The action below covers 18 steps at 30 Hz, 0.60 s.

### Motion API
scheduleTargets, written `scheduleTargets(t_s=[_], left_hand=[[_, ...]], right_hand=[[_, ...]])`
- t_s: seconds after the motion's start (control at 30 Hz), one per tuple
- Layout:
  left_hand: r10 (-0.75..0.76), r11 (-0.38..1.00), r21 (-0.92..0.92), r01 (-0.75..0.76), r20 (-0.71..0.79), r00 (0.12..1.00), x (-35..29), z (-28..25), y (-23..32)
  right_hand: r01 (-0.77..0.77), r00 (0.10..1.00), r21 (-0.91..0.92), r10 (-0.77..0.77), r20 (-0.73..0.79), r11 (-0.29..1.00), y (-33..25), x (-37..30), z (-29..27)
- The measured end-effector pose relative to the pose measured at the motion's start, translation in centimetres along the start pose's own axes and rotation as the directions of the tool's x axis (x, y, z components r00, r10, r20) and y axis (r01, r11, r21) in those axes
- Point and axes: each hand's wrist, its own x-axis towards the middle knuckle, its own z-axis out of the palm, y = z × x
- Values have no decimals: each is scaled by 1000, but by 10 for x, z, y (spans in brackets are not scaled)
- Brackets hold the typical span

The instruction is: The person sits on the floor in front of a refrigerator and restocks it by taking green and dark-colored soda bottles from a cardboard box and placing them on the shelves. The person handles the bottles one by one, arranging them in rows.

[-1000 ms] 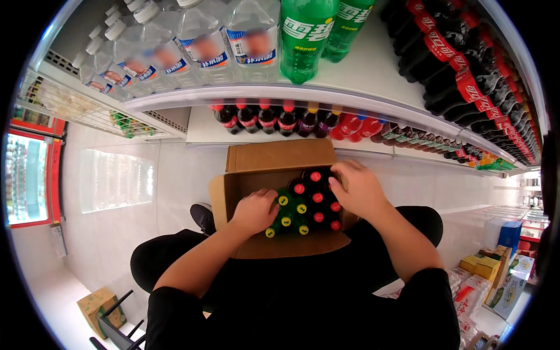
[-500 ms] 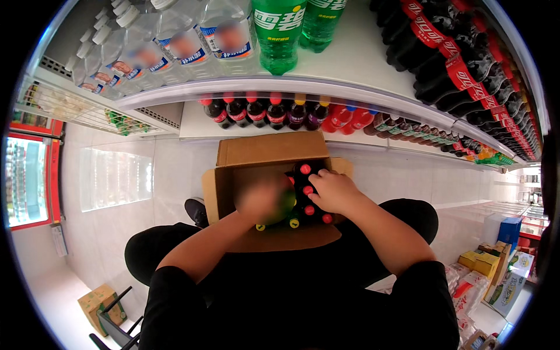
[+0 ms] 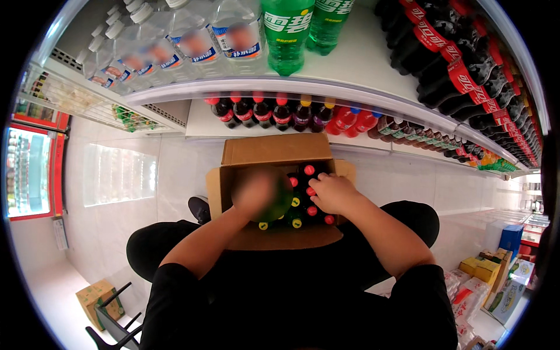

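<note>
An open cardboard box [image 3: 274, 150] stands between my knees with several upright bottles in it. On its right side are dark cola bottles with red caps [image 3: 312, 210]. Beside them are bottles with yellow-green caps [image 3: 297, 223]. My left hand [image 3: 255, 189] reaches into the left half of the box; a blur covers its fingers, and something green shows at its edge. At the right side of the box my right hand [image 3: 333, 192] has its fingers curled at a red cap, closed on that cola bottle's top.
Ahead, a lower shelf holds small cola bottles [image 3: 261, 112] and red drinks [image 3: 344, 121]. Above it stand clear water bottles [image 3: 236, 35], large green bottles [image 3: 286, 35] and rows of big cola bottles [image 3: 466, 81]. A chair [image 3: 114, 315] and a carton [image 3: 99, 300] are at lower left.
My left hand has shifted slightly left, and a yellow-green cap and a red cap beside it now show more plainly. My right hand stays at the red caps. The view has moved a little.
</note>
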Motion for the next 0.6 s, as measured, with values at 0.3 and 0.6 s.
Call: scheduleTargets(t_s=[0.3,0.6], left_hand=[[-123,984,91,150,-256,959,-31,-46,3],[-340,910,-409,65,-649,681,-32,-154,76]], right_hand=[[220,963,127,-194,-186,967,-4,3,1],[371,928,579,-301,-219,726,-56,-9,-24]])
